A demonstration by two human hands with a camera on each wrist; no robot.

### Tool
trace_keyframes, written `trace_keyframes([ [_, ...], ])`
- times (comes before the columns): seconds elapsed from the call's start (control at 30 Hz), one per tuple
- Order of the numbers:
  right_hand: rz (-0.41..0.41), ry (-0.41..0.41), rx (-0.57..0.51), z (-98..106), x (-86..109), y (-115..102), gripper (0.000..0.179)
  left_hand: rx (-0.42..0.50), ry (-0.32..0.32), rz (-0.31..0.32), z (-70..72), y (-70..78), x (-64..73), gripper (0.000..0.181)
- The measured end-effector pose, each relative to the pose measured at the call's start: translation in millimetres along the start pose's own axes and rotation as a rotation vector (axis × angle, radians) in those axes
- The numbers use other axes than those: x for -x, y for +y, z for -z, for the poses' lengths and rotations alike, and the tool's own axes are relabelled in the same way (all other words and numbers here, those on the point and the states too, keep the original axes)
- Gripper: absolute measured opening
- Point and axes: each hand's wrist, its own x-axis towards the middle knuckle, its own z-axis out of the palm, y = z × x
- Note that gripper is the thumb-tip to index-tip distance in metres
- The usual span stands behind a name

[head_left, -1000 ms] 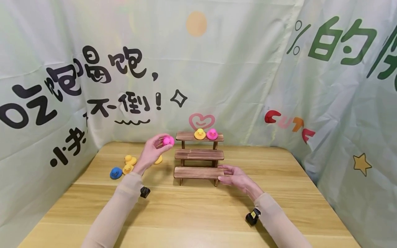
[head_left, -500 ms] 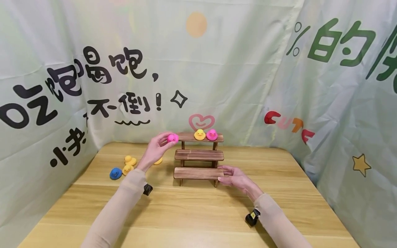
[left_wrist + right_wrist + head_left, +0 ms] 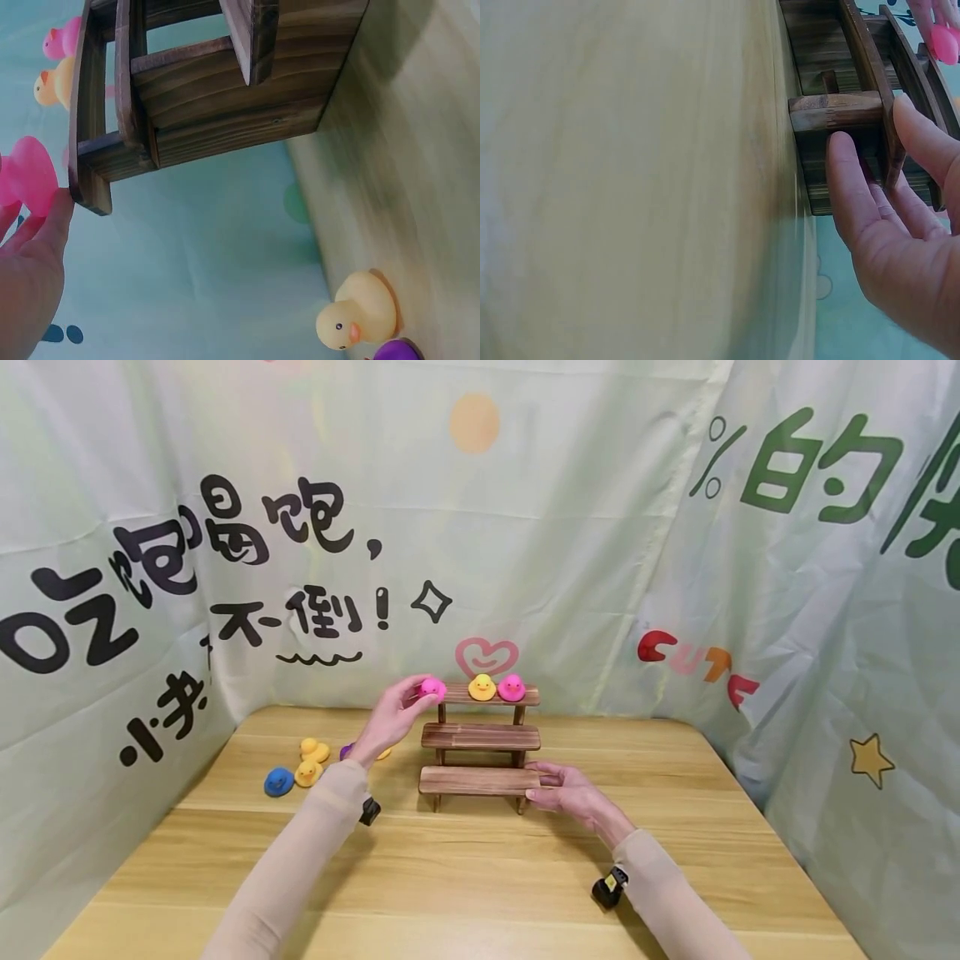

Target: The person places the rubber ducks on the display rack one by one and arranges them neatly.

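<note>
A three-tier wooden display stand [image 3: 480,737] stands on the table. On its top board sit a yellow rubber duck [image 3: 482,687] and a pink rubber duck [image 3: 512,687], side by side. My left hand [image 3: 393,714] pinches another pink rubber duck [image 3: 432,688] at the left end of that board; the left wrist view shows this duck [image 3: 34,176] just past the board's edge, with fingertips close to the wood. Whether it touches the board I cannot tell. At the lowest board's right end, my right hand [image 3: 572,793] grips the stand, thumb and fingers around the board [image 3: 881,90].
Left on the table lie a blue duck [image 3: 279,782], two yellow ducks [image 3: 308,772], and, partly behind the left forearm, a purple duck [image 3: 346,751] and another yellow duck [image 3: 360,311]. A printed curtain [image 3: 570,568] hangs behind the table [image 3: 480,877].
My left hand has carried the pink duck rightward and slightly up to the top board's left end. The purple duck has come into sight behind the forearm. My right hand stays put.
</note>
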Motion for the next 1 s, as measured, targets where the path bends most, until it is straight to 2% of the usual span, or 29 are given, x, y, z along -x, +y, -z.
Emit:
trace_keyframes([
  [0.2, -0.007, 0.003, 0.004, -2, 0.5, -2, 0.067, -0.031, -0.010, -0.030, -5.7, 1.3, -5.0, 0.036],
  [0.53, 0.003, -0.004, 0.000, -1, 0.4, -1, 0.065, -0.142, -0.054, 0.014, -14.4, 5.5, -19.1, 0.027],
  [0.7, -0.006, 0.014, 0.005, -1, 2.0, 0, 0.065, -0.188, -0.059, 0.009, -18.9, 2.3, -24.7, 0.027],
  [1.0, -0.009, 0.010, -0.003, -2, 2.4, -3, 0.064, -0.206, -0.054, 0.034, -22.7, -0.4, -27.5, 0.035],
])
